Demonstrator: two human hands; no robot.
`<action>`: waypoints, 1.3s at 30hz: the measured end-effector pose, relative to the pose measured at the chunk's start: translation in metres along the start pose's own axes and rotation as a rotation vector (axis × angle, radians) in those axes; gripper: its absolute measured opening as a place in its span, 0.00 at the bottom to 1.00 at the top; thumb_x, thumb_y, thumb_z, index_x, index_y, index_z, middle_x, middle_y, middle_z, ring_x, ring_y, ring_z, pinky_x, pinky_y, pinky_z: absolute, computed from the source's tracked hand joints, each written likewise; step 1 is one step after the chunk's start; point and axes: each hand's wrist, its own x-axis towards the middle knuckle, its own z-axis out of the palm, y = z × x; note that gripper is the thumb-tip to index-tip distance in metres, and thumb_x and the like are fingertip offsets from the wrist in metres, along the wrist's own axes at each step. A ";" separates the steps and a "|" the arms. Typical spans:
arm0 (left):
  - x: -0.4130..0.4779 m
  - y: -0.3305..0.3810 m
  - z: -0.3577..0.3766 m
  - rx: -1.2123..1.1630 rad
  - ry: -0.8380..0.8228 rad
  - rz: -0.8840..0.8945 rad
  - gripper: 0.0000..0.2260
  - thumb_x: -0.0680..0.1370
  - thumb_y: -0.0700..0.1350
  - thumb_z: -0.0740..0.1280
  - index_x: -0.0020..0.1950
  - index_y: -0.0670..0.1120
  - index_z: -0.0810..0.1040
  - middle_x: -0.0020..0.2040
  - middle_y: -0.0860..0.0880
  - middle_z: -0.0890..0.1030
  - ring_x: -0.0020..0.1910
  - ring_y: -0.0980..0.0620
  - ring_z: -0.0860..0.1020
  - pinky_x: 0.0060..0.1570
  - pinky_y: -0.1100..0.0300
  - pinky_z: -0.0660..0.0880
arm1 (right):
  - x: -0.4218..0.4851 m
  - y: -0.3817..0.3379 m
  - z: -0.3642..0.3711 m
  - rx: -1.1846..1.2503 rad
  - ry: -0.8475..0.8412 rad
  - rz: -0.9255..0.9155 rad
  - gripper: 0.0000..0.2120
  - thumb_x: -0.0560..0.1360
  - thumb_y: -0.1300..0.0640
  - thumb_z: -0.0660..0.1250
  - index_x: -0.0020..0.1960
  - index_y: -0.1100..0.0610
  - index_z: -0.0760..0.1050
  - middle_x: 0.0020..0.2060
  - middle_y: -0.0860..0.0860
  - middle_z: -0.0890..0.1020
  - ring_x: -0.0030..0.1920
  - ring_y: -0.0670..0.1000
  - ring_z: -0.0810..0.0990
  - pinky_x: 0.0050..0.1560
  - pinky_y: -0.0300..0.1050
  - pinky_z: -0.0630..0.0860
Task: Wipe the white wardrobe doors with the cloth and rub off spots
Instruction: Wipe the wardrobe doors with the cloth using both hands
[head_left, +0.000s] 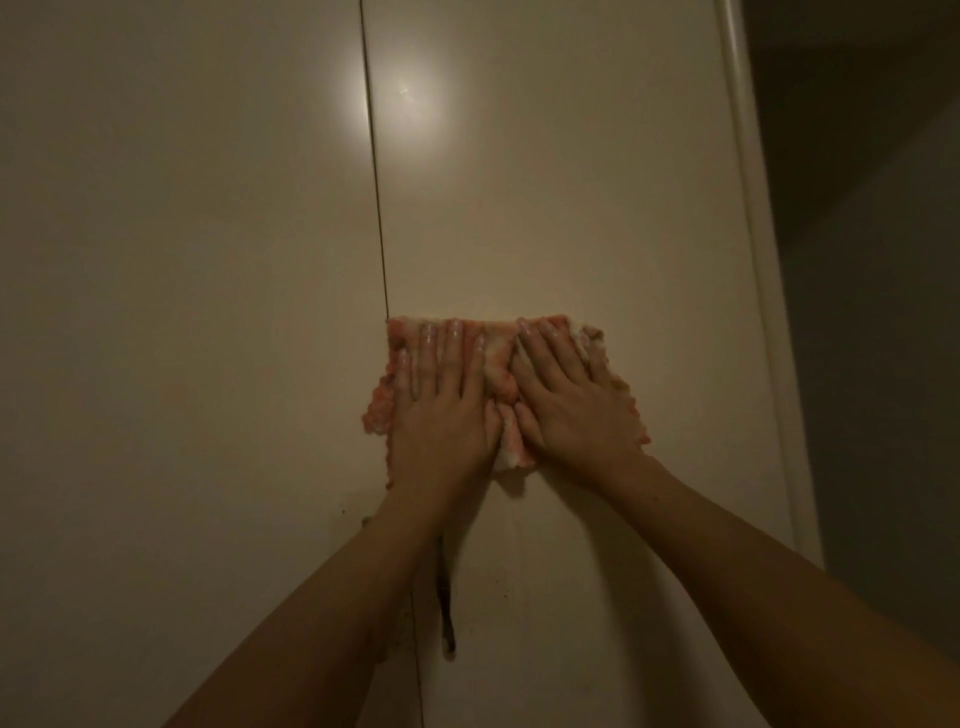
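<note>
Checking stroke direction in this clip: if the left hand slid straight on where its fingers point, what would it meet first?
The left hand points up the right door; past the top edge of the cloth lies only bare panel beside the seam. It looks free as far as shown.

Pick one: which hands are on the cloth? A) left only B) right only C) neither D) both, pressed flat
D: the left hand and the right hand both press with straight fingers on the cloth against the wardrobe door.
</note>
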 end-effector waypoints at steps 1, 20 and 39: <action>0.001 0.006 0.000 -0.015 0.003 -0.007 0.29 0.80 0.54 0.50 0.78 0.44 0.51 0.79 0.41 0.52 0.78 0.41 0.46 0.75 0.41 0.48 | -0.002 0.004 0.001 0.000 -0.003 0.010 0.28 0.79 0.45 0.53 0.78 0.53 0.61 0.78 0.53 0.62 0.78 0.55 0.57 0.76 0.61 0.53; -0.076 0.068 0.026 -0.080 -0.086 -0.153 0.27 0.81 0.54 0.43 0.79 0.45 0.50 0.79 0.43 0.50 0.78 0.43 0.46 0.75 0.43 0.50 | -0.094 -0.002 0.019 0.011 0.004 0.075 0.30 0.79 0.48 0.54 0.79 0.54 0.53 0.78 0.54 0.56 0.79 0.58 0.54 0.76 0.63 0.49; -0.187 0.104 0.049 -0.049 -0.263 -0.104 0.31 0.75 0.53 0.57 0.77 0.46 0.58 0.79 0.44 0.55 0.78 0.41 0.48 0.75 0.45 0.47 | -0.210 -0.029 0.041 -0.036 -0.068 0.015 0.33 0.73 0.48 0.58 0.76 0.55 0.60 0.78 0.53 0.56 0.80 0.57 0.45 0.76 0.61 0.39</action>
